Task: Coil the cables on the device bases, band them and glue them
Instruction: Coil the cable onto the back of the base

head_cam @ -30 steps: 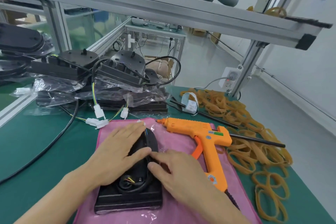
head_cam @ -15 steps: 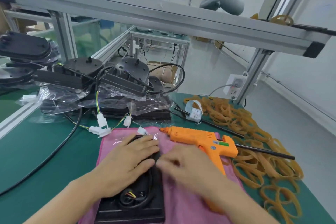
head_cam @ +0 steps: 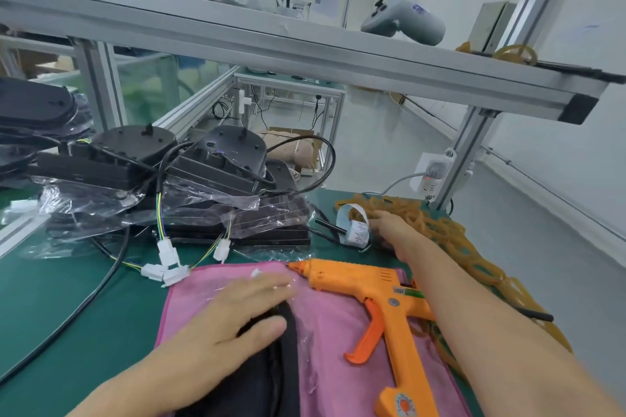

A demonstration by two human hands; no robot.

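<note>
A black device base (head_cam: 271, 379) lies on a pink cloth (head_cam: 338, 349) at the near edge of the green table. My left hand (head_cam: 237, 315) rests flat on it with straight fingers, covering the coiled cable. My right hand (head_cam: 389, 230) reaches far over the table to a heap of tan rubber bands (head_cam: 450, 240); its fingertips are at the heap's near left edge, and I cannot tell whether they hold a band. An orange glue gun (head_cam: 382, 301) lies on the cloth, under my right forearm.
Several more black bases in clear plastic bags (head_cam: 189, 186) are piled at the back left, with black cables and white connectors (head_cam: 166, 267) trailing onto the green table (head_cam: 61, 308). A white label loop (head_cam: 355, 227) lies by the bands. An aluminium frame shelf (head_cam: 305, 54) spans overhead.
My right hand left the base and reached forward over the glue gun to the rubber bands. My left hand stays on the base. The view has tilted up.
</note>
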